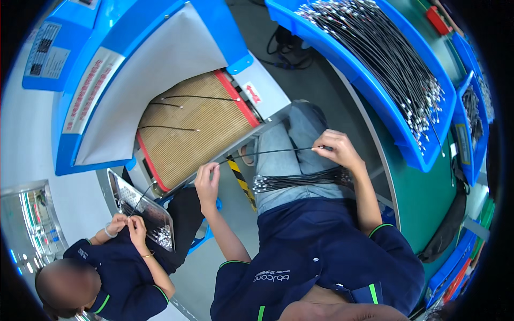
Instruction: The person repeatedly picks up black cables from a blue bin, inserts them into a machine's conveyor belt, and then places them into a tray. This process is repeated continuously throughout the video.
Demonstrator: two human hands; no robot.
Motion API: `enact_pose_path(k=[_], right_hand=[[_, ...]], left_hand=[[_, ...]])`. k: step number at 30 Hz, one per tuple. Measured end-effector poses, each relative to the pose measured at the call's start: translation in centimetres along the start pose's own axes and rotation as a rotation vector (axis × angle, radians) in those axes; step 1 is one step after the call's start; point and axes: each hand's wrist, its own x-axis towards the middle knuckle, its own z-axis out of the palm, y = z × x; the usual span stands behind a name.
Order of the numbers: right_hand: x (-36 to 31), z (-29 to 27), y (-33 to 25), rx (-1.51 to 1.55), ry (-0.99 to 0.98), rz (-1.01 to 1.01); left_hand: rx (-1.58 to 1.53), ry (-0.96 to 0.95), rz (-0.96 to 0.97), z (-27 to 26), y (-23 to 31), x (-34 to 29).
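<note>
A thin black cable (267, 153) is stretched between my two hands above my lap. My left hand (208, 184), beside the conveyor's near edge, is closed in a pinch at one end of it. Farther right, my right hand (337, 148) pinches the other end between thumb and fingers. Across my thighs lies a bundle of black cables (300, 182) with small pale ends, partly covered at its right by my forearm. On the tan conveyor belt (201, 120) ahead and to the left, three separate black cables (201, 98) lie apart from each other.
A blue machine hood (214, 27) arches over the belt. At right, a large blue bin (321, 40) full of black cables stands on a green table (423, 203), near smaller blue bins (465, 155). A co-worker (123, 267) at lower left handles a cable over a metal tray (166, 214).
</note>
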Motion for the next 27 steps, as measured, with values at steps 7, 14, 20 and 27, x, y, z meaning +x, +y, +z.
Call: enact_pose_path(k=[7,14,20,27], right_hand=[[4.6,4.3,-0.4,-0.076,0.075,-0.072],[9.3,9.9,-0.7,-0.018,0.191,-0.065],[12.2,12.7,-0.3,-0.07,0.242,-0.077],[13.1,13.5,-0.5,-0.242,0.25,-0.052]], left_hand=[[0.047,-0.026,-0.065,-2.2,-4.3,6.2],[0.062,-0.042,-0.106,-3.7,-9.3,12.1],[0.114,-0.063,0.046,-4.3,-13.0,15.4],[0.157,-0.164,-0.012,-4.0,-14.2,16.6]])
